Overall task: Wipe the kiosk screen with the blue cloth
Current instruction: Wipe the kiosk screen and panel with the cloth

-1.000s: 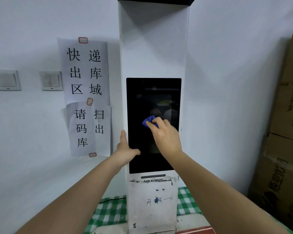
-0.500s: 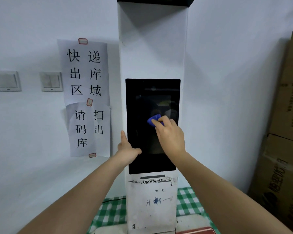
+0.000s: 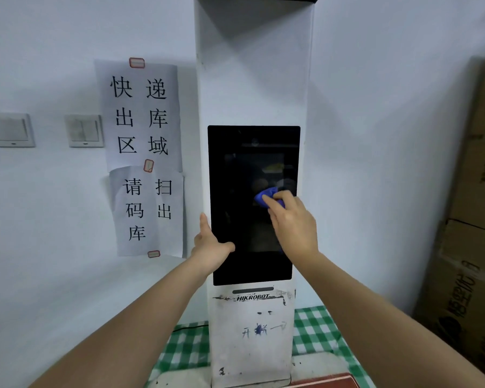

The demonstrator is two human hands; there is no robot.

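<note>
On the kiosk screen (image 3: pixel 235 169), the right hand (image 3: pixel 293 225) pinches the blue cloth (image 3: pixel 263 196) under its fingertips.

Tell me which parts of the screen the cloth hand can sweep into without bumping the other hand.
Free: the screen above the blue cloth, and the bottom strip above the HIKROBOT label. Crowded: the left edge, where the left hand grips, thumb on the glass, beside the right hand.

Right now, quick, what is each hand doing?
Left hand: open, holding nothing, braced on the kiosk's left edge.
Right hand: closed on the cloth, pressing it to the screen.
</note>
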